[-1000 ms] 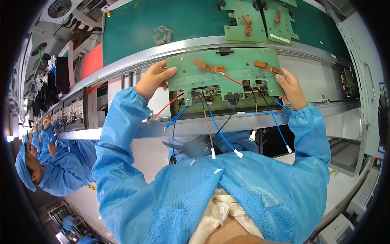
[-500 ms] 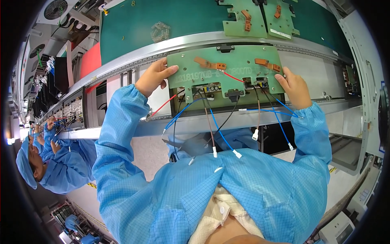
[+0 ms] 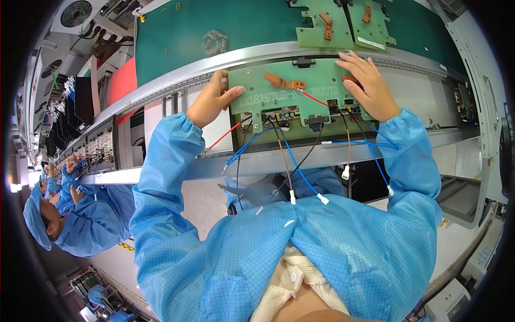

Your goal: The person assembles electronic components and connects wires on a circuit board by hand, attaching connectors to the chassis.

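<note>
The green belt point(image 3: 177, 37) runs across the top, edged by a metal rail point(image 3: 177, 86). Below it sits the surface point(image 3: 257, 163), a grey ledge. A green board point(image 3: 300, 99) stands on the rail's near side, tilted toward the person, held between both hands. A second board point(image 3: 343, 24) lies on the belt above it. The left hand point(image 3: 210, 101) has its grip closed on the board's left edge, thumb on the face. The right hand point(image 3: 367, 85) lies flat on the board's right part, fingers spread; whether it clamps the edge I cannot tell. Blue, red and black wires point(image 3: 298, 169) hang from the board's lower connectors. At far left a co-worker point(image 3: 80, 220) in blue sits.
</note>
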The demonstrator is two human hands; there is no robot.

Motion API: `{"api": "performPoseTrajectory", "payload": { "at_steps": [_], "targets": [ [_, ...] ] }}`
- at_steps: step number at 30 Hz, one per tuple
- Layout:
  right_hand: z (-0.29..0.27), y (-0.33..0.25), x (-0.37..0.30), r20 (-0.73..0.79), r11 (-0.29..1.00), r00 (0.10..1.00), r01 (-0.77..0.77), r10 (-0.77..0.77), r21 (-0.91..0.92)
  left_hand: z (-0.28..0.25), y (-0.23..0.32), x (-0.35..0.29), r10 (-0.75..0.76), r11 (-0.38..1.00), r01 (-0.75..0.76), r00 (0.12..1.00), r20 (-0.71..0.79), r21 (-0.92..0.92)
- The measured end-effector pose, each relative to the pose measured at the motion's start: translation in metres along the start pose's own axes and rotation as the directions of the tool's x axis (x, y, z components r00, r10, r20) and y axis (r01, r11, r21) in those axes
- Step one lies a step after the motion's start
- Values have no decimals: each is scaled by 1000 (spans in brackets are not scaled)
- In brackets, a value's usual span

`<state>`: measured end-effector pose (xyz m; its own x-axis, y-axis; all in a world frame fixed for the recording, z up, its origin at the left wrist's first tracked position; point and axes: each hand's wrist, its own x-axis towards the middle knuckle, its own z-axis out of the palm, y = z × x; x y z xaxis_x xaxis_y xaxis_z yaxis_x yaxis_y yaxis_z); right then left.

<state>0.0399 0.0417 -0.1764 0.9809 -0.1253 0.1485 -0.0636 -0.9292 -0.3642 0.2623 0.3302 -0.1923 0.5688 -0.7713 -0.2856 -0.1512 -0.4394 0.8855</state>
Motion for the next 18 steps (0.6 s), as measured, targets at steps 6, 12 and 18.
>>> {"api": "performPoseTrajectory", "payload": {
  "at_steps": [6,12,18],
  "targets": [
    [0,-11,3,-85,1000,996,4,-6,-29,-3,14,-8,581,572,-467,811,68,674],
    [-11,-24,17,-133,990,983,120,-129,-71,-13,31,-13,588,629,-565,795,148,534],
    [-46,-71,22,-127,996,990,-48,59,81,-32,34,-11,637,543,-627,741,212,558]
  ]
}}
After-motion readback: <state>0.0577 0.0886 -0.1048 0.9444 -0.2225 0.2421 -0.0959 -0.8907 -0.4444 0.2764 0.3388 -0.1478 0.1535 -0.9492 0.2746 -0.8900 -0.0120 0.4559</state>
